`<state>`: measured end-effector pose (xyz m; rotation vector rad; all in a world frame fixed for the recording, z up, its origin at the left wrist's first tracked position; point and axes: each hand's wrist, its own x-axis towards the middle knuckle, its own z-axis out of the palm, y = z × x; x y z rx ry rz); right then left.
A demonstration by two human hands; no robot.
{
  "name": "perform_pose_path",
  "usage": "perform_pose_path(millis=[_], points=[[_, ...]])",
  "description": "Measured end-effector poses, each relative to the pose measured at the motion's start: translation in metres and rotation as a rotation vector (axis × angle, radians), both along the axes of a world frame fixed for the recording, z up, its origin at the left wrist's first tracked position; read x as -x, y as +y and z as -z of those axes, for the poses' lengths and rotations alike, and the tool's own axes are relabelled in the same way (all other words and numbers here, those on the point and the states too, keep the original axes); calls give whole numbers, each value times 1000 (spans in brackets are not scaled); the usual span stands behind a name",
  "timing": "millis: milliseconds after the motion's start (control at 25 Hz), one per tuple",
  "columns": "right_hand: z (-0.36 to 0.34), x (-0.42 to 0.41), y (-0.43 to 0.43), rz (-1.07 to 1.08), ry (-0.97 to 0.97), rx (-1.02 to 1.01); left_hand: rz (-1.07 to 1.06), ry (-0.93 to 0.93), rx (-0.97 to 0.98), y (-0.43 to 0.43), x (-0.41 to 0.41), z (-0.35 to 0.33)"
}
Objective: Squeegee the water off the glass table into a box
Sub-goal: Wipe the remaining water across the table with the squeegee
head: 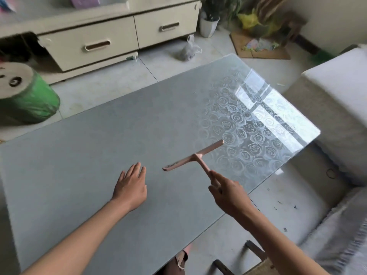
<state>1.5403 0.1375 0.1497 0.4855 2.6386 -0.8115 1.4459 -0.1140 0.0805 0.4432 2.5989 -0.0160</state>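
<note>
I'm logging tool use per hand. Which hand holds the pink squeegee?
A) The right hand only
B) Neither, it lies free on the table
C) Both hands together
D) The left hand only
A: the right hand grips the handle of the squeegee, while the left hand is spread flat apart from it, holding nothing.

Cream drawer cabinet point(111, 44); green stool point(29, 96) left; plant pot point(208, 26); plastic bag point(188, 49) on floor.

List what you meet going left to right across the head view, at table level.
Green stool → left hand, open over the glass table → pink squeegee → right hand holding its handle → white sofa.
</note>
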Motion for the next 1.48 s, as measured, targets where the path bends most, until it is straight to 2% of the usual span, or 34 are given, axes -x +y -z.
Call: perform_pose_path(millis=[200,360,560,680,760,1000,1120,1240,1480], points=[[-91,-40,-46,-7,49,52,-47,38,-68,-60,-52,-83],[-141,-54,-96,-70,8,75,-117,34,-119,-120,-81,-128],[-186,-35,-164,-187,53,52,-227,79,-228,-200,-73,-163],[-215,-19,-201,-160,91,43,-298,37,-302,-246,-66,-178],[-233,-7,-258,-115,100,56,-295,16,-318,-306,-60,-192],[-280,49,-430,-143,165,50,-319,3,-401,-472,2,-250],[-299,80,-486,-185,189,31,-341,42,-437,-530,40,-279],[-311,110,-517,-167,220,38,-362,54,-500,-565,69,-296],[-314,229,-591,-148,237,148,-478,25,-621,-644,159,-307]])
